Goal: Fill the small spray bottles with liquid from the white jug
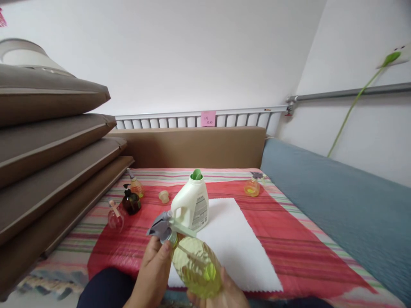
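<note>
A clear spray bottle with yellow liquid in it lies tilted across both hands at the lower middle. My left hand is closed around its neck, just below the grey trigger head. Around the bottle's base my right hand is wrapped; part of it is cut off by the lower edge. Just beyond, a white jug with a handle and a green spout stands upright by the white sheet. The jug's cap seems to be the pale cup left of it.
To the left stand a pink bottle, a dark pump bottle and an amber spray bottle. Another spray bottle sits at the right. Stacked brown cushions rise at left; a blue cushion borders the right.
</note>
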{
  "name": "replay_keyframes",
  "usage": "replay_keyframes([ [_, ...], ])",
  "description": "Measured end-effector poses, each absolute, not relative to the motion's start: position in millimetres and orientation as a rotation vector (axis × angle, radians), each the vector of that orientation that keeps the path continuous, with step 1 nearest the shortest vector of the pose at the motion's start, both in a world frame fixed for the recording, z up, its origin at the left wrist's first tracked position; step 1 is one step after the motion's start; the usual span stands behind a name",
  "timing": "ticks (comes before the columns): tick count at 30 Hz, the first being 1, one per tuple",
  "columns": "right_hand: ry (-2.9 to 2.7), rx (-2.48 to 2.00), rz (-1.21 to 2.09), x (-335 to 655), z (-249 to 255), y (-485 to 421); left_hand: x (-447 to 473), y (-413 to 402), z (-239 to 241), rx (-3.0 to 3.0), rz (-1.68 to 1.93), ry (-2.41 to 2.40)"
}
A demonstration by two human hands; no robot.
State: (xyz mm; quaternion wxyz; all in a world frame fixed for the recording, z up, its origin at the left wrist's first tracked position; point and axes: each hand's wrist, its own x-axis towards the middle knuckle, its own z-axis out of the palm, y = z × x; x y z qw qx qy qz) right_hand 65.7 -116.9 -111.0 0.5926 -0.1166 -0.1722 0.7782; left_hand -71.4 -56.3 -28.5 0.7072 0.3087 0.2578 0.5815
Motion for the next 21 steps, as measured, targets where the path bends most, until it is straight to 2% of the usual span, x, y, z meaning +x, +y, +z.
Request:
replay_keyframes([
  [3, -0.465, -0.321, 1.868, 67.5, -112.1, -115.0, -71.1, -57.1, -28.7, 0.723, 1.274, 0.577],
  [9, -0.455, -0.406, 1.613, 73.3, -109.6, -120.0, -70.3, -50.6, -8.5, 0.713, 1.373, 0.572],
  [21, -0.132, -0.549, 1.730, 84.2, -124.3, -117.4, -80.0, -28.9, -5.5, 0.702, 1.605, 0.507],
])
